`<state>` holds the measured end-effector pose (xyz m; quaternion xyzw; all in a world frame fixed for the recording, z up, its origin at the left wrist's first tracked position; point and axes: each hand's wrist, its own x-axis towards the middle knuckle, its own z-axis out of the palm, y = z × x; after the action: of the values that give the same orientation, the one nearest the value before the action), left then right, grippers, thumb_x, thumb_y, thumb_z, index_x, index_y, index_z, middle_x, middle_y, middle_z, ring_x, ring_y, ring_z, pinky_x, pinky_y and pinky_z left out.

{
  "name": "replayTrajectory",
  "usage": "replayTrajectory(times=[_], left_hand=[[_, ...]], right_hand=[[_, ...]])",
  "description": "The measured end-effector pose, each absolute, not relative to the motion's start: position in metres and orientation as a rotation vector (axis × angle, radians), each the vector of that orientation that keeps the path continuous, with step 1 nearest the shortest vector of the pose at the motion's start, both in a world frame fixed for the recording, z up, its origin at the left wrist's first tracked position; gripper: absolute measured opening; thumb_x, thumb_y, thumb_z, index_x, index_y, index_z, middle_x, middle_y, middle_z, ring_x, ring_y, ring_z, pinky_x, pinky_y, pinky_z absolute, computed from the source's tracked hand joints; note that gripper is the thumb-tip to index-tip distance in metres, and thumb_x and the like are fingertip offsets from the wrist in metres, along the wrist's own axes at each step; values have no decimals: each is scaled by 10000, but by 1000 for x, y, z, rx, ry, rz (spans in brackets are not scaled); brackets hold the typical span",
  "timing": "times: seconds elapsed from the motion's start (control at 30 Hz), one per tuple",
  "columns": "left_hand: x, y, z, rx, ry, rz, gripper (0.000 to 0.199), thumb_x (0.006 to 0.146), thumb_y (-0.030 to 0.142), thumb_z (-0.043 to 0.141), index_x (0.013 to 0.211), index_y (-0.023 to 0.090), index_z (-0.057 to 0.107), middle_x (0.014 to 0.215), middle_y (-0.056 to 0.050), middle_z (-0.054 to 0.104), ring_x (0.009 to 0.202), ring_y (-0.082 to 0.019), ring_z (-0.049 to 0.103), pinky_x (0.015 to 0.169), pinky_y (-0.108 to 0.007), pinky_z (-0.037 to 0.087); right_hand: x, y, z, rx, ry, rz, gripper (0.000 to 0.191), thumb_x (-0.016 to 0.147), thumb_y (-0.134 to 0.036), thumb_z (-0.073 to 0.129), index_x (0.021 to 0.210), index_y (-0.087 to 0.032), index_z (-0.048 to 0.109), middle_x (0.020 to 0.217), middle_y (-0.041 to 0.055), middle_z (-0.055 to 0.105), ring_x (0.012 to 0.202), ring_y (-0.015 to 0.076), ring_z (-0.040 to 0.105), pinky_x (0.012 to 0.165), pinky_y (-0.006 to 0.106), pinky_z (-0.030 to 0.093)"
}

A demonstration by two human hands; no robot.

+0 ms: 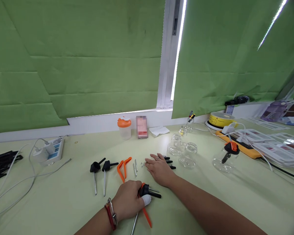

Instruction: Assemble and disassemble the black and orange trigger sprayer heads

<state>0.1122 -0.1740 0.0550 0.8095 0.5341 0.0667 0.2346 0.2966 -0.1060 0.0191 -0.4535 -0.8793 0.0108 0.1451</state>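
Note:
My left hand (128,199), with a white wrap on the thumb, is closed around a black plastic nozzle head (145,190). A metal tube (135,224) and an orange lever (147,218) extend below the hand, and a thin metal pin points right from the head. My right hand (159,169) is open, palm down, its fingers stretched toward some tiny metal parts (142,164). Behind that hand several black springs (168,161) are partly hidden. Left of it lie metal pins (135,165), orange levers (123,167) and two black heads with metal tubes (95,167) (107,165).
Clear glass jars (187,156) stand right of my right hand. Farther right is a jar with a black and orange top (231,148). An orange-lidded cup (124,129) stands at the back. Cables and a power strip (56,151) lie left; stacked plastic cases (267,153) sit right.

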Motion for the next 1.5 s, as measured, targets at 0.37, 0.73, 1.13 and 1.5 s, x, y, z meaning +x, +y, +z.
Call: replayTrajectory(times=[0.37,0.73,1.13,1.5], left_hand=[[112,-173,53,2218,1467,183,250,734,429,508,687,184,514,648,-6,568,572,-143,482,494,-243,254],[112,-174,54,2230,1450,189,242,736,418,510,687,181,518,639,-7,565,563,-141,475,495,-241,251],[110,-169,46,2010,1439,459,233,766,406,492,719,178,489,654,5,508,588,-140,454,522,-236,310],[115,-170,51,1958,1214,647,198,810,348,454,794,171,541,688,2,507,623,-130,429,578,-234,361]], right_hand=[[304,-105,17,-1359,-2481,-21,309,897,-231,374,1101,-252,605,1263,2,554,1245,260,368,1041,494,164],[302,-115,22,-1255,-2554,-41,303,885,-269,402,1080,-254,635,1313,2,512,1277,264,328,1065,495,127],[312,-127,46,-1159,-2351,281,317,918,-319,369,936,-206,665,1010,47,663,966,188,532,886,339,356],[310,-140,45,-1213,-1990,1455,283,791,-387,526,628,-156,522,513,-47,461,484,70,366,466,191,281]])
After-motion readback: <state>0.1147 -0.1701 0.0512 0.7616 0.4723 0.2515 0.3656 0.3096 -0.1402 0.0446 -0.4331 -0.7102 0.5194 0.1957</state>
